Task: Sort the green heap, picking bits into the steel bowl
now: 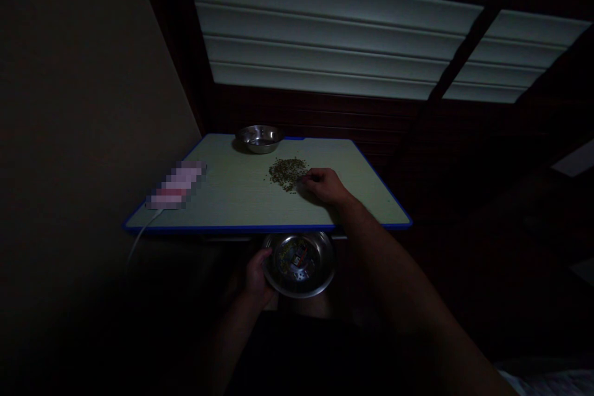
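A small pile of dark grains lies on a pale folding table with a blue edge. My right hand rests on the table just right of the pile, fingers curled with the tips touching the grains. My left hand grips the rim of a steel bowl held below the table's near edge. A few grains sit inside that bowl.
A second steel bowl stands at the far edge of the table. A blurred pinkish object with a white cable lies at the table's left. A wall is on the left, dark wood panelling and a shuttered window behind.
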The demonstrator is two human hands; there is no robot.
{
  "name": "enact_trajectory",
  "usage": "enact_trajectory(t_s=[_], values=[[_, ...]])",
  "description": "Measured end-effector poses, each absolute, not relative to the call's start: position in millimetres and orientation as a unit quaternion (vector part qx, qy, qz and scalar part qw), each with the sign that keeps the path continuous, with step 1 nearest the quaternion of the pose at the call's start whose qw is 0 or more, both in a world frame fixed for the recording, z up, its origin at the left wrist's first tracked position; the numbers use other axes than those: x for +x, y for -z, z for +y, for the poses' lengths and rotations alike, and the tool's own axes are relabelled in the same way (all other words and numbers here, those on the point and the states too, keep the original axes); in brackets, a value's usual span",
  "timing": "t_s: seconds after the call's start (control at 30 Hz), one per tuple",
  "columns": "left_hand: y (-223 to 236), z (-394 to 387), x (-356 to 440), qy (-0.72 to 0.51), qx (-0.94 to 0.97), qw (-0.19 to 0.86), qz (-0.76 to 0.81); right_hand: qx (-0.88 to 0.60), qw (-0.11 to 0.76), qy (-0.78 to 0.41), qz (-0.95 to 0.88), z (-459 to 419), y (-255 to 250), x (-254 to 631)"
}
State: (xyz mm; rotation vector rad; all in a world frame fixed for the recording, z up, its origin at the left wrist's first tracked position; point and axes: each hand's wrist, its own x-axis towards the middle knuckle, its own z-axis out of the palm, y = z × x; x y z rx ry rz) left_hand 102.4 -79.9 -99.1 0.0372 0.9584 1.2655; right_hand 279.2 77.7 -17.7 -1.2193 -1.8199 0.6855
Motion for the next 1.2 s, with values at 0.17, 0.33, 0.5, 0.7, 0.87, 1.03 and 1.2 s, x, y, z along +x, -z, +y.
enact_trajectory(t_s=[0.17, 0.33, 0.5, 0.7, 0.87, 1.03, 1.2], values=[[101.6, -79.4, 101.0, -0.564, 0.020, 0.702, 0.434, -0.488, 0.417, -0.276, -0.716, 74.0, 13.6, 277.8], [102.7, -79.3, 101.3, -0.568, 0.024, 0.701, 0.430, -0.475, 0.414, -0.282, -0.723, 70.8, 9.9, 276.3], [106.0, -79.1, 99.7, -0.564, 0.029, 0.706, 0.426, -0.465, 0.410, -0.301, -0.725, 71.4, 10.8, 276.4], [105.5, -79.0, 99.5, -0.562, 0.020, 0.705, 0.432, -0.459, 0.419, -0.318, -0.715, 73.5, 13.9, 277.0], [100.1, -79.7, 101.7, -0.566, 0.029, 0.701, 0.433, -0.447, 0.412, -0.309, -0.732, 72.9, 13.6, 276.9], [100.5, -79.3, 101.4, -0.567, 0.022, 0.699, 0.435, -0.458, 0.404, -0.298, -0.734, 72.0, 12.7, 276.0], [102.0, -79.3, 101.1, -0.559, 0.026, 0.705, 0.436, -0.456, 0.402, -0.298, -0.736, 73.3, 14.2, 276.1]])
